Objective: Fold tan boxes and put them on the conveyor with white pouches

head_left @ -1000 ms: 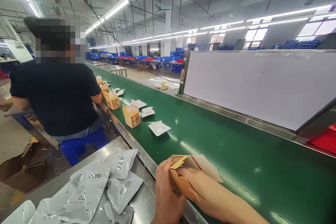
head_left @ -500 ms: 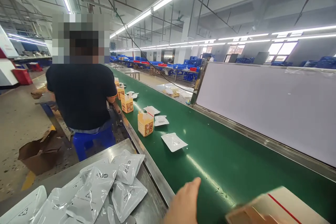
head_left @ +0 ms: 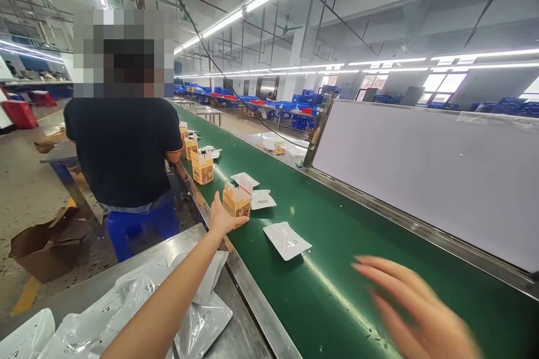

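Observation:
My left hand (head_left: 222,217) reaches far out along the green conveyor belt (head_left: 337,269) and grips the near side of an upright orange carton (head_left: 236,201) with its top flaps open. My right hand (head_left: 415,305) hovers blurred over the belt at the lower right, fingers spread and holding nothing. A white foil pouch (head_left: 287,240) lies flat on the belt between my two hands. A second pouch (head_left: 263,199) lies just beyond the carton.
A steel side table (head_left: 248,331) at my left holds a heap of white pouches (head_left: 197,314). A co-worker in a black shirt (head_left: 124,151) sits on a blue stool further along, beside more orange cartons (head_left: 202,167). A white panel (head_left: 421,174) borders the belt's far side.
The carton I was folding in both hands has left my hands and the view. My left arm has stretched forward to the carton on the belt, and my right hand has opened.

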`<state>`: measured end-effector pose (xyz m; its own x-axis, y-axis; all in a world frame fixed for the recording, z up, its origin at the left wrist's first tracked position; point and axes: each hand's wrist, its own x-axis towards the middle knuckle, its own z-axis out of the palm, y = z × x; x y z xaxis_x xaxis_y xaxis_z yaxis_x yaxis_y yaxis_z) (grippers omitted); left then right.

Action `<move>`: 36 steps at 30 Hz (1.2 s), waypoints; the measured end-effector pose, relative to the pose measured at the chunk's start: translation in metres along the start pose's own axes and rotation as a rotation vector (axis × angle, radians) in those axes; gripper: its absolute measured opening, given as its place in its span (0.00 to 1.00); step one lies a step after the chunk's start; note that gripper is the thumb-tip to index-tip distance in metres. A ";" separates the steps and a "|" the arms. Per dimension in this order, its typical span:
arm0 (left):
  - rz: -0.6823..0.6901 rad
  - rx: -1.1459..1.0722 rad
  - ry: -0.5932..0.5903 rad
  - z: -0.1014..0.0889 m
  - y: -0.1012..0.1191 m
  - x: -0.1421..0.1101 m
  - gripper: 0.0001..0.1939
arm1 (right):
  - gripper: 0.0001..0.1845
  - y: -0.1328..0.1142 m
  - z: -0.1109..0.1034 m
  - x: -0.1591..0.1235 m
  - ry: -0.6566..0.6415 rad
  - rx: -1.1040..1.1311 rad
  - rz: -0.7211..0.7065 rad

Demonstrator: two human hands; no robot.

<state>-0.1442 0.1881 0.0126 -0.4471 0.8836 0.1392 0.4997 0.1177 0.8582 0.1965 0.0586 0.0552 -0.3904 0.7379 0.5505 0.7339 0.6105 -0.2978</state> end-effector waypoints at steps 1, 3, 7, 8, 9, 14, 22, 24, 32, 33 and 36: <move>-0.014 -0.011 -0.001 0.007 -0.003 0.003 0.62 | 0.26 0.004 0.015 0.016 -0.056 -0.054 -0.019; -0.058 -0.038 -0.008 0.018 -0.007 0.008 0.57 | 0.38 0.016 0.053 0.047 -0.308 -0.170 -0.043; -0.120 -0.070 -0.003 0.027 0.000 0.004 0.38 | 0.47 0.039 0.114 0.087 -0.425 -0.215 -0.095; -0.107 -0.073 0.013 0.027 0.007 -0.002 0.35 | 0.46 0.042 0.121 0.090 -0.410 -0.202 -0.112; -0.078 -0.077 0.032 0.026 0.016 -0.011 0.33 | 0.45 0.044 0.124 0.091 -0.395 -0.188 -0.124; 0.109 -0.134 0.111 0.020 0.063 -0.083 0.33 | 0.22 0.046 0.119 0.083 -0.267 -0.085 -0.100; 0.263 -0.132 0.043 0.012 0.044 -0.167 0.32 | 0.17 0.027 0.019 0.029 0.176 0.290 0.275; 0.306 -0.097 0.019 0.013 0.036 -0.175 0.33 | 0.18 0.002 -0.015 0.020 0.171 0.565 0.317; 0.505 -0.082 0.080 0.020 0.031 -0.198 0.34 | 0.20 -0.060 -0.049 0.025 -0.238 0.236 -0.110; 0.540 -0.063 0.081 0.021 0.031 -0.200 0.34 | 0.20 -0.063 -0.044 0.025 -0.271 0.149 -0.150; 0.709 0.034 0.114 0.025 0.028 -0.204 0.32 | 0.18 -0.068 -0.027 0.019 -0.304 -0.079 -0.232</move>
<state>-0.0204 0.0223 -0.0041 -0.0797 0.6999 0.7098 0.7206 -0.4515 0.5262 0.1537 0.0234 0.1071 -0.6893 0.6416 0.3365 0.6426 0.7559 -0.1248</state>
